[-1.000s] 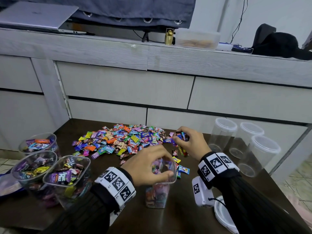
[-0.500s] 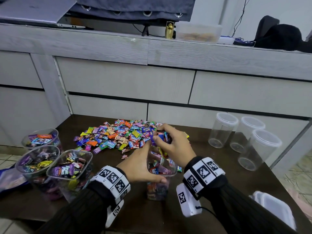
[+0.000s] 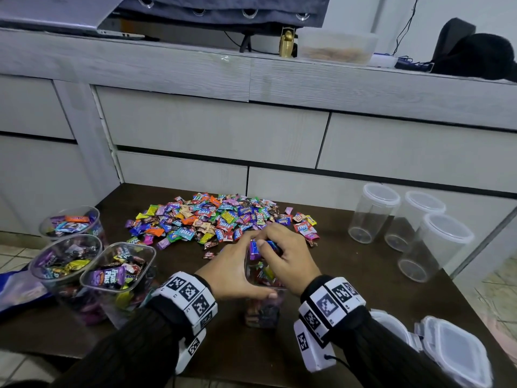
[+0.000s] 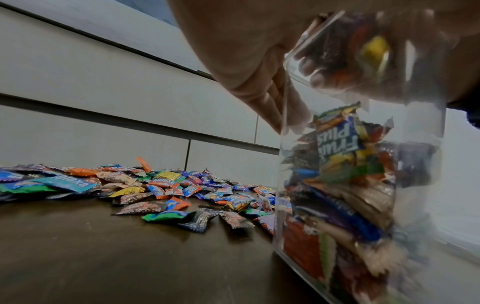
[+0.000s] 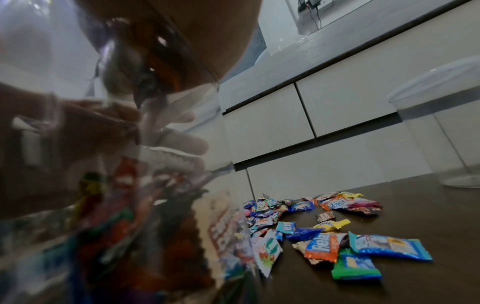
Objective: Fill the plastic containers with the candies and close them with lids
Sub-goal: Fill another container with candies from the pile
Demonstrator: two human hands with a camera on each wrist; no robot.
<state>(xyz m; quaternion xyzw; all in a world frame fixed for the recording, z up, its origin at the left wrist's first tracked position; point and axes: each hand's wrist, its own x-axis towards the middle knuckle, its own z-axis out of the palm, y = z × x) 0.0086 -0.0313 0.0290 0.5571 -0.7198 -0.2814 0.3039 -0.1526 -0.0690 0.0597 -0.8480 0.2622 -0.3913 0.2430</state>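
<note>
A clear plastic container (image 3: 263, 312) partly filled with wrapped candies stands on the dark table (image 3: 251, 357) near its front. My left hand (image 3: 237, 273) grips the container's rim, thumb on the near side. My right hand (image 3: 282, 253) sits over the open mouth and holds a bunch of candies (image 3: 261, 247) in its curled fingers. The left wrist view shows the container wall (image 4: 363, 185) with candies stacked inside. A big heap of loose candies (image 3: 218, 219) lies just behind the hands.
Three open containers full of candies (image 3: 92, 273) stand at the left. Three empty lidded jars (image 3: 414, 225) stand at the right. Loose lids (image 3: 453, 351) lie at the front right corner. A grey cabinet with drawers (image 3: 223, 130) rises behind the table.
My right hand has carried a handful of candies from the heap's right edge back over the container's mouth. My left hand has stayed on the rim.
</note>
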